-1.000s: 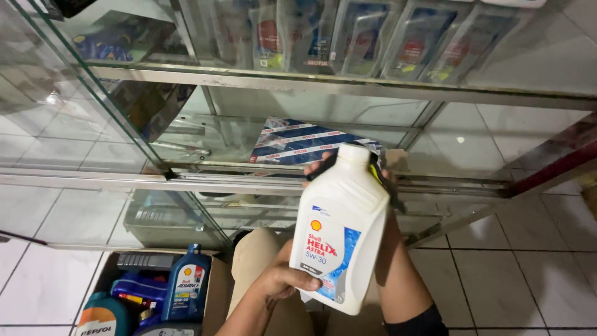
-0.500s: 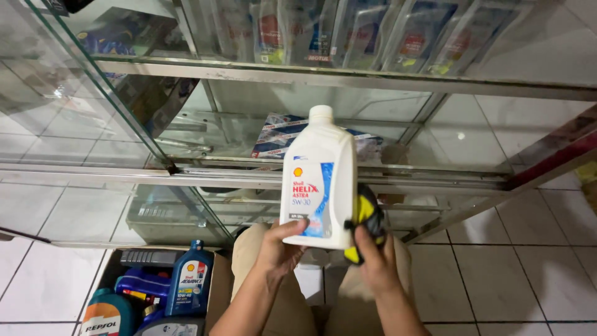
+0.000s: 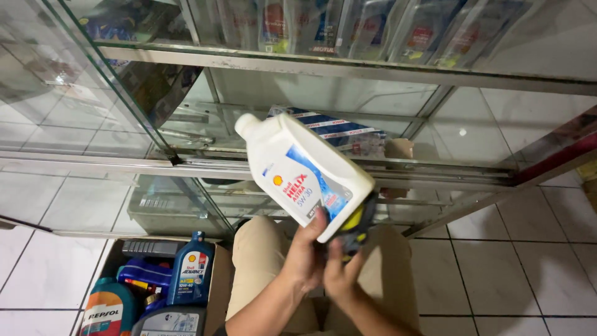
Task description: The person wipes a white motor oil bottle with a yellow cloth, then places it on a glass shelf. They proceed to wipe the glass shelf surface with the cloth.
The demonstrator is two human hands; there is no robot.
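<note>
A glass display cabinet (image 3: 348,93) with metal-framed shelves stands on a floor of pale tiles (image 3: 497,274), and everything here is placed against it. On its upper shelf a row of packaged goods (image 3: 348,25) lines the glass; on the lower shelf lies a white and blue box (image 3: 339,127). Below the cabinet's left end, on the floor, a cardboard box (image 3: 217,280) holds several bottles, among them a blue oil bottle (image 3: 191,269).

In front of the cabinet's lower shelf, above the person's knees in beige trousers (image 3: 261,255), a white oil bottle (image 3: 301,174) is held in the air. The left hand (image 3: 306,255) cups its bottom edge from beneath, fingers curled and the thumb pressed against the label face. The right hand (image 3: 342,277) sits just beside it, fingers closed around a yellow and black cloth (image 3: 356,221) pressed to the bottle's base.

The bottle is tilted: its long axis runs diagonally, the capped neck pointing up and to the left toward the cabinet, the base down and right at the hands. The label faces the camera.
</note>
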